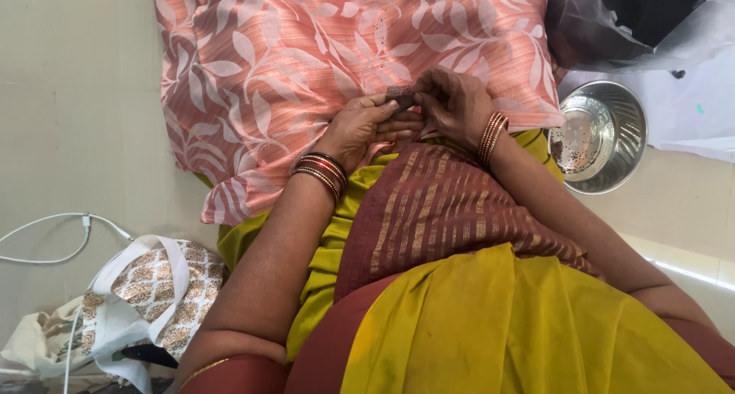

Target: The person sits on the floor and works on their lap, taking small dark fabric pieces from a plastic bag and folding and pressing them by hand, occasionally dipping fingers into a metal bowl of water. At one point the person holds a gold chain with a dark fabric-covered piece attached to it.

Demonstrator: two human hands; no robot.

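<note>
My left hand (360, 126) and my right hand (453, 103) meet over my lap, fingertips together on a small dark sparkly piece (400, 97). Both hands pinch it from either side. Under them lies a pink cloth with a white leaf pattern (306, 57), spread over my knees. Red and gold bangles ring both wrists. What the fingers do to the small piece is hidden.
A steel bowl (612, 134) with small dark bits inside stands on the floor at the right. Dark plastic bags (628, 19) lie at the top right. A patterned cloth bag (138, 294) and a white cable (53, 233) lie at the lower left on the pale floor.
</note>
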